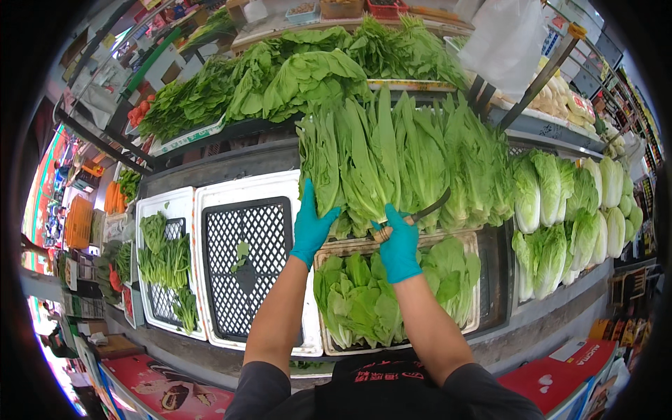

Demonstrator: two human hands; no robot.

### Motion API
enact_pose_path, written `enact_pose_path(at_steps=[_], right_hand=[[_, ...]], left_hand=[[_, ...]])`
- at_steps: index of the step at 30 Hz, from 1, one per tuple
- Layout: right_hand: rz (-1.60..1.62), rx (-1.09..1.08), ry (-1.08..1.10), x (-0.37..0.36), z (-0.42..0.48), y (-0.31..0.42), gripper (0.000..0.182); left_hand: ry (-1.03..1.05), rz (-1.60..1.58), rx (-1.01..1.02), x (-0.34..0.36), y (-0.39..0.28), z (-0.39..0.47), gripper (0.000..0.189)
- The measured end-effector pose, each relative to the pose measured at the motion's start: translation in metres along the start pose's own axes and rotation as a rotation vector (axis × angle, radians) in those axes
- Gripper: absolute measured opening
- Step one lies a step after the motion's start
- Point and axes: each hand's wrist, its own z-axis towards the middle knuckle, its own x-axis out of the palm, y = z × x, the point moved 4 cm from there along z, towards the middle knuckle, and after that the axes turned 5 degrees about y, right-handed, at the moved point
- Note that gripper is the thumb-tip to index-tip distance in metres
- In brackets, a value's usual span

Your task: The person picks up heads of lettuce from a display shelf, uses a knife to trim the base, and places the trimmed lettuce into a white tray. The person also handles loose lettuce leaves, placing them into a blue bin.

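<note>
My left hand [312, 228], in a teal glove, is spread against the left side of a row of long-leaf lettuce [367, 157], thumb apart from the fingers. It holds nothing that I can see. My right hand [400, 244], gloved the same, grips a curved knife [434, 205] by its light wooden handle. The dark blade points up and right, in front of the lettuce bases. Thumb and fingertips of this hand are at the base of one head; whether they also pinch it, I cannot tell. Below lies a crate of shorter leafy greens [357, 299], partly behind my right wrist.
A white foam box [310, 336] with a black plastic grid [247, 262] stands left, bearing leaf scraps. Farther left, another foam box [197, 199] holds small greens. Napa cabbages [541, 194] line the right. Metal posts [541, 79] and a hanging plastic bag [501, 47] rise behind.
</note>
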Motion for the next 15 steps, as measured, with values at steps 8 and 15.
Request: enact_pose_path(at_steps=[8, 15], right_hand=[[-0.361, -0.060, -0.032, -0.017, -0.004, 0.021, 0.025], [-1.121, -0.544, 0.087, -0.005, -0.010, 0.035, 0.028]], left_hand=[[-0.025, -0.261, -0.289, -0.042, 0.003, 0.047, 0.120], [-0.026, -0.370, -0.407, -0.013, 0.008, 0.134, 0.103]])
